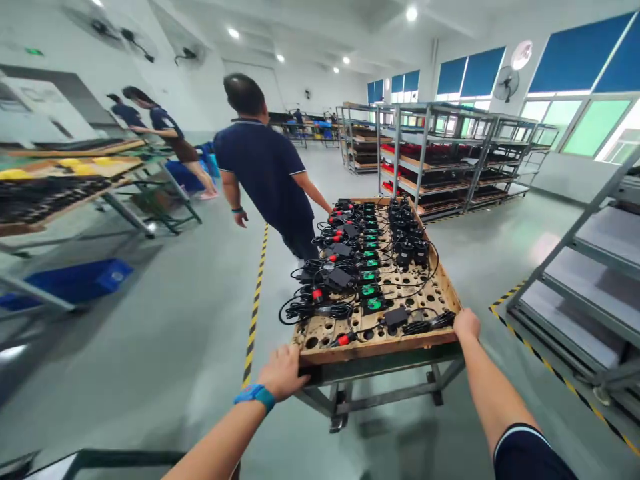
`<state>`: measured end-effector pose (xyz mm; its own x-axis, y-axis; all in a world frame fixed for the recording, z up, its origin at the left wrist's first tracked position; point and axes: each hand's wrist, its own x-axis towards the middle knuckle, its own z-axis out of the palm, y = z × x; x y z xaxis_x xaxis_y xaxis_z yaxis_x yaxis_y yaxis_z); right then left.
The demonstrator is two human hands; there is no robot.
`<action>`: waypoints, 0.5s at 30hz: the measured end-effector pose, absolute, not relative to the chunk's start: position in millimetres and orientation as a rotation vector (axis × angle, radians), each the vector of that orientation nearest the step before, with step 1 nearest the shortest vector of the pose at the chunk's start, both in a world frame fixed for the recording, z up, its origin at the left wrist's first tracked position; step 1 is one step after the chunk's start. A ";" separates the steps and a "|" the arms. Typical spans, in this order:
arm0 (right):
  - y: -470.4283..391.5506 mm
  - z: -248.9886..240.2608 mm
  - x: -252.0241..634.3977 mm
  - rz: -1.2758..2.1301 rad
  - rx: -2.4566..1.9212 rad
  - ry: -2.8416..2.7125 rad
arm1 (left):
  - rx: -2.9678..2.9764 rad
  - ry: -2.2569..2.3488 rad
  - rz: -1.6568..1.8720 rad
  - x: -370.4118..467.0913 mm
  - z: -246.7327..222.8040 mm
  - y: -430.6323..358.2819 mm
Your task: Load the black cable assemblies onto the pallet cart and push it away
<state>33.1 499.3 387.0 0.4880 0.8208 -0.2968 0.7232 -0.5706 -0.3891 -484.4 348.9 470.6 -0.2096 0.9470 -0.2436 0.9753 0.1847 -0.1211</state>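
My left hand (283, 371) is closed on the near left corner of a shallow wooden tray (380, 349), a blue band around its wrist. At the near right corner, my right hand (467, 324) grips the same tray's edge. Rows of black cable assemblies (341, 280) with small boxes and red connectors lie in the tray's left part. Green-faced black units (371, 291) run down its middle, and black round parts (411, 251) sit at the far right. The tray rests on a metal-framed cart (385, 399). My fingertips are partly hidden by the tray's edge.
A co-worker (260, 160) walks at the cart's far left, one hand by the tray. Metal racks (430, 160) stand ahead right; another shelf (590, 273) is at right. Workbenches (65, 193) and a blue bin (75, 281) are at left. Striped tape (256, 300) marks the floor.
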 end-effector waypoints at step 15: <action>519.5 369.8 43.0 0.680 -2.603 -1.276 | 1.910 2.374 -0.499 -456.3 454.1 364.1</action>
